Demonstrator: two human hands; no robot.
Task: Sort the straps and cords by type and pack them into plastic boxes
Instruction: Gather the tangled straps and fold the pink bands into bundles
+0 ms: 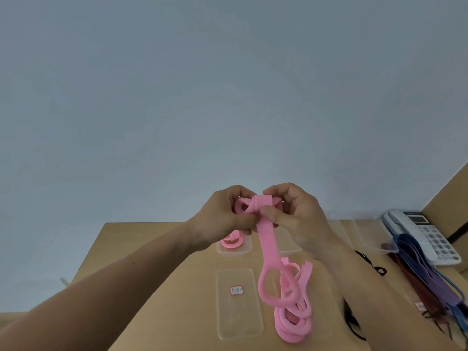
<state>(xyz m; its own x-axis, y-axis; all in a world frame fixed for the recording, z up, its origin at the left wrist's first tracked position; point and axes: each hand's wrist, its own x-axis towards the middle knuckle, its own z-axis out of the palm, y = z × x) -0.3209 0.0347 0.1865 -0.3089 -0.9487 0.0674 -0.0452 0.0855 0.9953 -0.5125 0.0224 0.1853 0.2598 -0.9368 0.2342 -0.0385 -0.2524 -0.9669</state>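
Observation:
Both hands are raised above the wooden table [157, 274] and hold one pink strap [268, 244]. My left hand [222, 214] grips its rolled-up end and my right hand [296, 216] pinches the wrap beside it. The strap's looped tail hangs down over a pile of pink straps [293, 320] on the table. A clear plastic box [235, 250] behind my left hand holds a coiled pink strap [231, 240]. A clear lid with a red label [238, 302] lies flat in front of it.
Blue, purple and dark red straps [430, 272] lie in a bundle at the right, next to thin black cords [372, 264]. More clear boxes [364, 231] stand at the back right beside a white desk telephone [425, 236]. A plain wall rises behind the table.

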